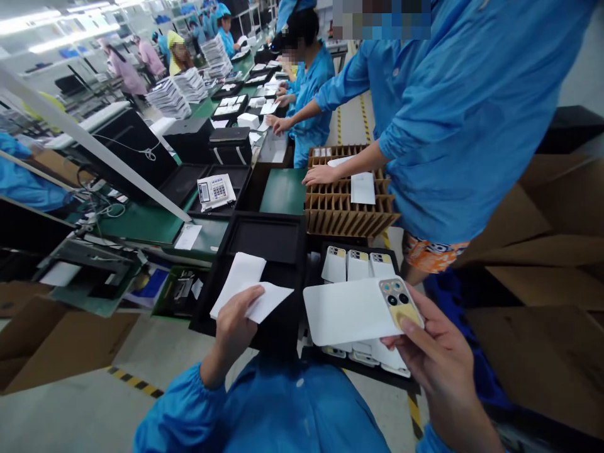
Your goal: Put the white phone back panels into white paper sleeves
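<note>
right hand [438, 358] pinches a white phone shell [358, 309] at its gold camera end, back up so the lens cluster shows, fingers closed on the edge. it hovers just above the black tray [313, 267], near edge, over more white shells in rows. left hand [236, 327] left of that tray, fingers closed on white paper sleeves [245, 286], fanned so one can be peeled off. beyond the tray, a co-worker's hand [321, 176] rests on a cardboard divider box [344, 207]. calculator [216, 190] far left of the tray.
</note>
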Demonstrator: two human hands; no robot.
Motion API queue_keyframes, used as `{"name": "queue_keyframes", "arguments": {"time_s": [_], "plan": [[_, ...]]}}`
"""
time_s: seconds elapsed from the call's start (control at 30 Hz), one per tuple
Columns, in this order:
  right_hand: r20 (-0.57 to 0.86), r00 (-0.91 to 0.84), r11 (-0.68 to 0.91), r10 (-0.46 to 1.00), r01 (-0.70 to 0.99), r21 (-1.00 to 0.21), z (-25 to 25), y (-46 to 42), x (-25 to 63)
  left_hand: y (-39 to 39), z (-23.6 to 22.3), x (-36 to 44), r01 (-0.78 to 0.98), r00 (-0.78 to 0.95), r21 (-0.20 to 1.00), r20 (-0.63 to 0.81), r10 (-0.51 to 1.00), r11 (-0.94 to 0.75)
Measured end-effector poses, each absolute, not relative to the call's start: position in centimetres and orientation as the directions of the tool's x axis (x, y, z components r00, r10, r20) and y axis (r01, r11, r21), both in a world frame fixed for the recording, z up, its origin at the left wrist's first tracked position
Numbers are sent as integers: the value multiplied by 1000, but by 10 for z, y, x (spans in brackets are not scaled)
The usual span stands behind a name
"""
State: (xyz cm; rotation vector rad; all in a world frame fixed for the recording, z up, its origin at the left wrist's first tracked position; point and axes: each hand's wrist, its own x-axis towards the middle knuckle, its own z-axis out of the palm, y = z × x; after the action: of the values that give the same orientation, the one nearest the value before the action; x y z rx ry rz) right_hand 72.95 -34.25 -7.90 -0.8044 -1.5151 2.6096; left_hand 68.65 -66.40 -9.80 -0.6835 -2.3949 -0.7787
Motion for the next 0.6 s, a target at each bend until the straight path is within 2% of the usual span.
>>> {"name": "queue_keyframes", "arguments": {"time_s": [0.13,0.2,0.27,0.3,0.37,0.4,0.47,0.5,0.53,0.6], "plan": [[-429,-847,-505,314,234,-831,-78,-339,730,-657,-85,685,477,-819,585,566,90,656],[-425,-844,-494,327,231,-838,-79,-339,730,-651,-78,682,334,-885,756,457,-88,563],[-391,-853,-461,345,209,-863,-82,-339,730,-645,-73,679,87,-937,944,185,-295,317],[-360,-856,-437,372,180,-881,-86,-340,731,-642,-72,677,-33,-937,990,17,-349,136],[-274,-837,-359,474,100,-928,-97,-341,733,-638,-73,674,-180,-917,961,-240,-317,-208],[-225,-820,-295,526,72,-953,-104,-342,734,-637,-75,673,-208,-913,925,-299,-276,-317],[-157,-823,-166,545,77,-983,-119,-343,736,-639,-80,671,-197,-920,903,-304,-246,-381],[-143,-842,-119,520,95,-988,-126,-343,736,-643,-83,671,-145,-927,921,-255,-276,-362],[-137,-861,-90,490,107,-990,-132,-342,736,-650,-86,670,-50,-928,951,-157,-337,-305],[-142,-877,-71,458,123,-990,-143,-340,735,-671,-92,670,260,-853,966,231,-468,3]]}}
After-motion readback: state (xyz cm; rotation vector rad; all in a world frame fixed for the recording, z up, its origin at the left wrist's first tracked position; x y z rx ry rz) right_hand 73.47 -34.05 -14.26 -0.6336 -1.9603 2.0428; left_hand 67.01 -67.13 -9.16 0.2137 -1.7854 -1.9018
